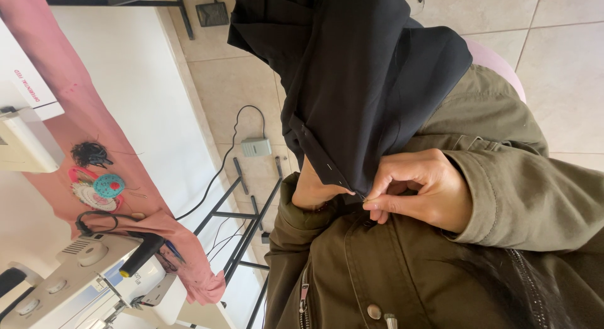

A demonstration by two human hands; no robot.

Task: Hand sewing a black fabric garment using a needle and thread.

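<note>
Right hand (423,189) pinches a thin needle (363,196) at the hem of black fabric (365,83), fingers closed on it. Left hand (314,189), mostly hidden under the cloth, grips the folded edge from below. Fabric drapes up from the lap over an olive jacket (402,272). Risk: needle tip sits close to the left fingers, a slip could prick them. Sewing machine (82,272) well apart on the table.
</note>
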